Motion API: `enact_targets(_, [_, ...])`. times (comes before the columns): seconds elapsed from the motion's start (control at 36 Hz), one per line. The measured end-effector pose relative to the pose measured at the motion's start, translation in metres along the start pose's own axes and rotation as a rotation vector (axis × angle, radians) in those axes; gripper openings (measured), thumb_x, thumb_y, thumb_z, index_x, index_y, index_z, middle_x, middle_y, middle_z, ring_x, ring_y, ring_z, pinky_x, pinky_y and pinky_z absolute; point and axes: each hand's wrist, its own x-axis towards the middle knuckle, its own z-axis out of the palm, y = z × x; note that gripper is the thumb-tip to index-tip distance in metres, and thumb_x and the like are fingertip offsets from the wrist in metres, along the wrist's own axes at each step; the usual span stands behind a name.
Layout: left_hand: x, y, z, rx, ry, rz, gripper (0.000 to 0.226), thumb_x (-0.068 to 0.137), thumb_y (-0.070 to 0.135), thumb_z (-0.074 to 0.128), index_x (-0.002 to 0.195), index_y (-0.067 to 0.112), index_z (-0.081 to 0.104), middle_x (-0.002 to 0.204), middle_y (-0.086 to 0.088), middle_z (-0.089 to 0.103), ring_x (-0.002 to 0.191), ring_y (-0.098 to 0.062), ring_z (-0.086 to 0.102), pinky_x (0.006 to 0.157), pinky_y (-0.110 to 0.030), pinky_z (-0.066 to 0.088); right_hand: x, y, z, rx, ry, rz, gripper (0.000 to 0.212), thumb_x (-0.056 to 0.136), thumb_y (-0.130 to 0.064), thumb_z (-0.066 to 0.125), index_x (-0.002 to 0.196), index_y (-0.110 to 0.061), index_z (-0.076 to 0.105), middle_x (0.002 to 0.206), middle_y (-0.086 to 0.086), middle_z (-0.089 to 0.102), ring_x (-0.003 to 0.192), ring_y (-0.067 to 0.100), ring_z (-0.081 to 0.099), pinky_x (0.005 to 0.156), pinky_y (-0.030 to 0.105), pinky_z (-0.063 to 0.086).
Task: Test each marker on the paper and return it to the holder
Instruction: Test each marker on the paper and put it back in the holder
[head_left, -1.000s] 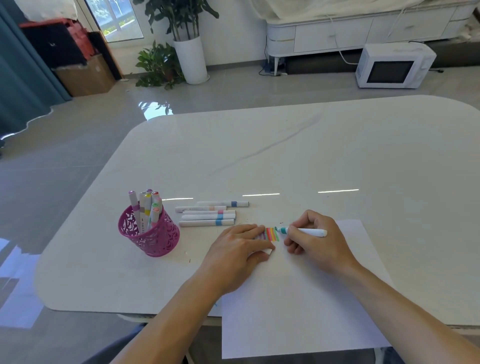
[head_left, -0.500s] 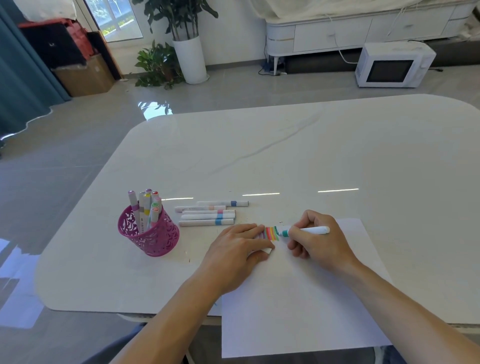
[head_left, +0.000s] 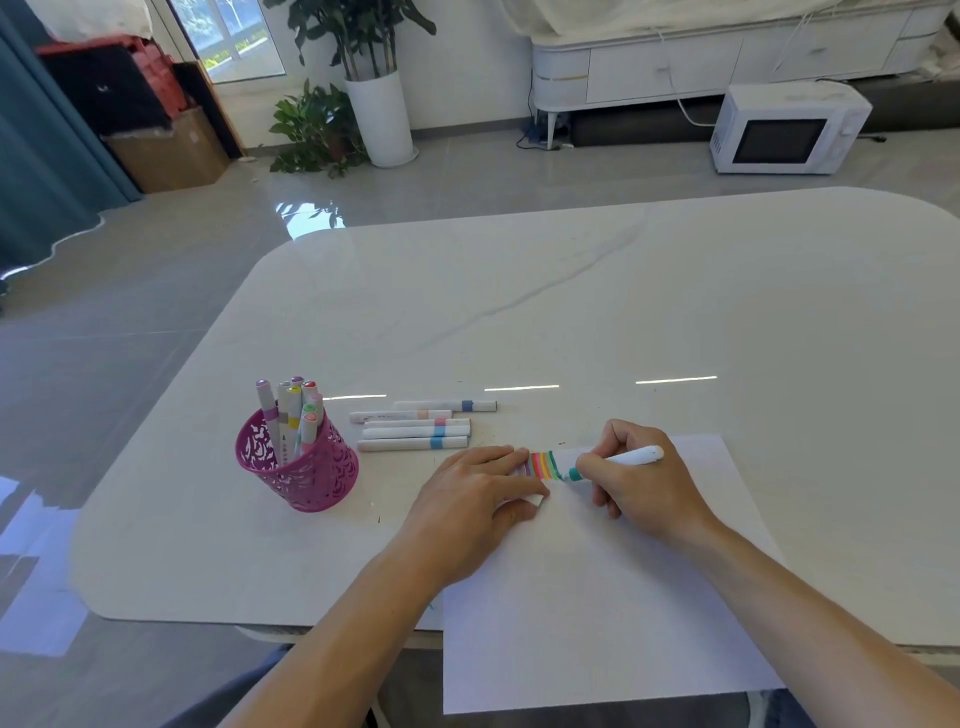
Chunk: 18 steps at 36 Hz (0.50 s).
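Note:
My right hand (head_left: 641, 486) grips a white marker (head_left: 631, 457) with a teal tip, the tip touching the white paper (head_left: 597, 597) beside a row of coloured test strokes (head_left: 543, 464). My left hand (head_left: 478, 501) lies on the paper's top left corner, and a small white cap shows under its fingers. A pink mesh holder (head_left: 298, 465) with several markers standing in it is at the left. Several white markers (head_left: 415, 428) lie side by side on the table between the holder and the paper.
The white table (head_left: 623, 312) has rounded corners; its near edge runs under my forearms and the paper hangs over it. On the floor beyond are a white microwave (head_left: 787, 130), a potted plant (head_left: 379, 88) and a cardboard box (head_left: 166, 150).
The marker tip has slid down and slightly right along the paper, extending the teal stroke. My left hand has stayed in place.

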Motion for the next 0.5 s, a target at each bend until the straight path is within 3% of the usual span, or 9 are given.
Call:
enact_targets(0.22, [0.0,0.002,-0.001,-0.027,0.014,-0.009,0.028,0.098,0.042,0.056,0.125,0.043,0.065,0.149,0.015,0.047,0.14,-0.006,0.034,0.113,-0.024,0.029,-0.002,-0.001,-0.002,0.086,0.01,-0.006,0.019,0.075,-0.013,0.068,0.07,-0.006,0.052,0.056,0.016,0.065,0.048,0.022,0.052,0.047,0.028,0.044])
enact_targets(0.39, [-0.002,0.004,-0.001,-0.069,0.027,-0.031,0.029,0.098,0.039,0.057,0.125,0.039,0.066,0.149,0.014,0.048,0.14,-0.007,0.036,0.113,-0.019,0.025,-0.002,-0.005,-0.007,0.248,0.027,-0.009,0.012,0.089,0.002,0.062,0.078,-0.003,0.057,0.061,0.013,0.066,0.049,0.021,0.053,0.046,0.026,0.04])
enact_targets(0.5, [-0.002,0.007,-0.007,-0.176,0.057,-0.099,0.03,0.097,0.038,0.059,0.127,0.042,0.064,0.146,0.023,0.047,0.133,0.001,0.043,0.111,-0.021,0.034,-0.004,-0.013,-0.01,0.33,0.021,-0.035,0.009,0.09,0.0,0.067,0.085,-0.006,0.062,0.065,0.012,0.068,0.054,0.021,0.057,0.049,0.027,0.041])
